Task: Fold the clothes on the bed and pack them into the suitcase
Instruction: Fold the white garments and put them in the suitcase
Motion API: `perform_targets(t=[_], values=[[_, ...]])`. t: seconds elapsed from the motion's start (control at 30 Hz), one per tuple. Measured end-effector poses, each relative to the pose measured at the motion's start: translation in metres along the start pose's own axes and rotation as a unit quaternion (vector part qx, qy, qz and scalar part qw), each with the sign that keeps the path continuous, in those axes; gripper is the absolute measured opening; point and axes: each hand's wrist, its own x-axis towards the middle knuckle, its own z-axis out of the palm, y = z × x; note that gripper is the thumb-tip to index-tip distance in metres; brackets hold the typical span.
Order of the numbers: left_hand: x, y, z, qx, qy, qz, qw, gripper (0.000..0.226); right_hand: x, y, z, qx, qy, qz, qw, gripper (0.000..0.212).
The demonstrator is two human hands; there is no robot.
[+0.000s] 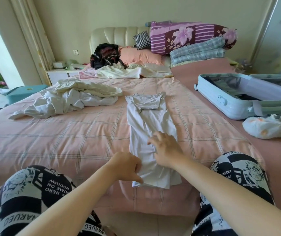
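A: The garment in work?

B: white T-shirt [150, 123], laid flat on the bed [59, 138]. Sides turned in to make a long narrow strip, one sleeve folded across the chest. Collar end toward 12 o'clock, hem toward 6, at the bed's near edge.

A: Hands?

B: left hand [127, 166] at the hem's 7 o'clock corner. Fingers curled, thumb and fingertips pinching the cloth edge. right hand [166, 149] just beside it at 1 o'clock, palm down on the strip, fingers spread and straight, gripping nothing.

A: Other clothes?

B: pile of white clothes [71, 97], crumpled, at 10 o'clock from the shirt, close to its collar end but apart from it.

A: The case?

B: suitcase [221, 101], pale blue, lid open, lying flat at 2 o'clock on the plain pink surface beside the checked cover. Something dark inside; cannot tell what.

A: The surroundings?

B: white bundle with orange spots [269, 128] at 3 o'clock, just in front of the case. At 12 o'clock by the headboard, black backpack [105, 56] beside pink pillow [141, 56]; purple floral quilt [187, 36] stacked toward 1. teal box [24, 93] past the bed's edge at 10.
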Motion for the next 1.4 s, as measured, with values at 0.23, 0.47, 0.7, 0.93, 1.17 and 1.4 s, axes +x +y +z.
perform_targets(t=[0.23,0.47,0.7,0.93,1.17,1.4], values=[[-0.02,0.011,0.025,0.003,-0.007,0.017,1.0,0.009,0.017,-0.011,0.006,0.006,-0.167,-0.051,0.985,0.074],[-0.051,0.001,0.011,-0.304,-0.319,0.023,0.897,0.027,0.016,-0.012,0.004,0.004,-0.16,-0.047,0.986,0.072],[0.019,-0.029,-0.024,-0.32,0.15,-0.072,0.933,0.015,0.032,0.0,0.008,0.02,-0.083,-0.006,0.996,0.059],[0.098,-0.066,-0.041,-0.116,0.002,-0.027,0.993,0.038,0.08,0.023,-0.01,-0.03,-0.046,0.045,0.997,0.031],[0.167,-0.108,-0.065,-0.152,0.063,-0.054,0.985,0.024,0.16,0.055,-0.016,0.044,-0.004,0.084,0.995,0.035],[0.242,-0.169,-0.05,-0.279,0.185,-0.123,0.934,0.028,0.257,0.085,0.018,-0.016,-0.02,0.066,0.998,0.054]])
